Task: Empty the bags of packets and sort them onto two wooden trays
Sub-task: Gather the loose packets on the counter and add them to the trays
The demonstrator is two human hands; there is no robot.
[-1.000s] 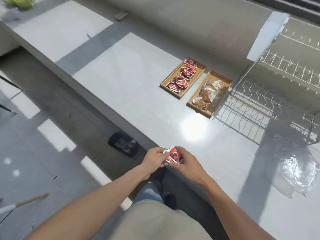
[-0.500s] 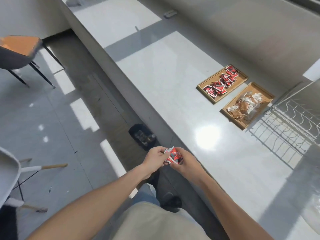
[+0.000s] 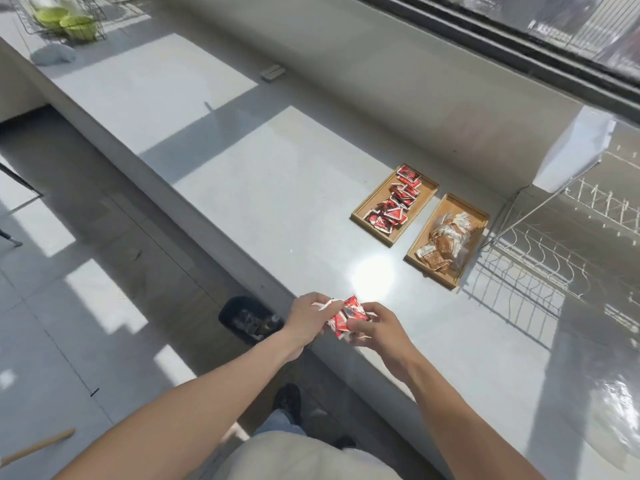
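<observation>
Red packets [image 3: 347,317]: a small bunch with white edges, held above the near edge of the worktop [image 3: 242,188], pinched from both sides. Left hand [image 3: 309,319]: fingers curled onto the left side of the bunch, thumb on top. Right hand [image 3: 374,325]: fingers and thumb closed on the right side of the same bunch, touching the left hand's fingertips across it. Left wooden tray [image 3: 377,197]: rectangular, lying at an angle toward the far right part of the worktop, holding a loose row of more red packets [image 3: 396,202] down its length, with bare wood along its left side. Right wooden tray [image 3: 476,216]: just beside the first and parallel to it, not touching, holding a heap of brown packets [image 3: 441,242] mixed with clear or white wrapping; what lies under the wrapping cannot be told. Wire dish rack [image 3: 554,244]: on the right end of the worktop, near the right tray. Second wire basket [image 3: 93,15]: far left corner of the worktop, holding green bowls [image 3: 78,26]. Black bin [image 3: 247,318]: on the floor below the near edge of the worktop, beside the left hand. Worktop surface: pale grey, glossy, with a bright glare spot between the hands and the trays.
</observation>
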